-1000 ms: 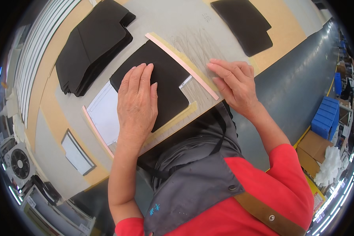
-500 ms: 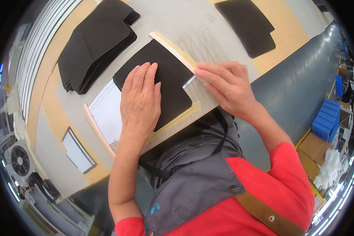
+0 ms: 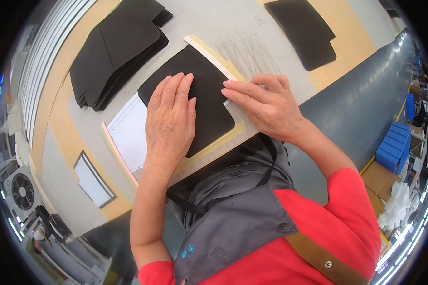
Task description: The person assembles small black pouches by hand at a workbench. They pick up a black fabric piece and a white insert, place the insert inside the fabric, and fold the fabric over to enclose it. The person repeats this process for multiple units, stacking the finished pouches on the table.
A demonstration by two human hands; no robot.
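Observation:
A dark, flexible black panel (image 3: 207, 114) with a stepped notch lies partly over a white paper pattern (image 3: 128, 130) on the worktable. My left hand (image 3: 171, 116) rests flat on the panel, its fingers stretched out toward the far edge. At the panel's right corner, my right hand (image 3: 266, 102) has its fingertips pressed together on the edge above the notch; its thumb is hard to make out. A pale raised strip (image 3: 214, 57) runs along the panel's far right side, and yellow tape (image 3: 218, 137) borders the near side.
A thick stack of black panels (image 3: 116, 52) lies at the far left of the worktable (image 3: 71, 185). Another black piece (image 3: 304, 33) sits far right. A dark-edged white template (image 3: 94, 179) lies near left. Beyond the right table edge, a blue crate (image 3: 393, 147) stands on the floor.
My right hand has shifted slightly left, from the end of the pale strip onto the panel's corner. The left hand stays flat on the panel, almost unmoved.

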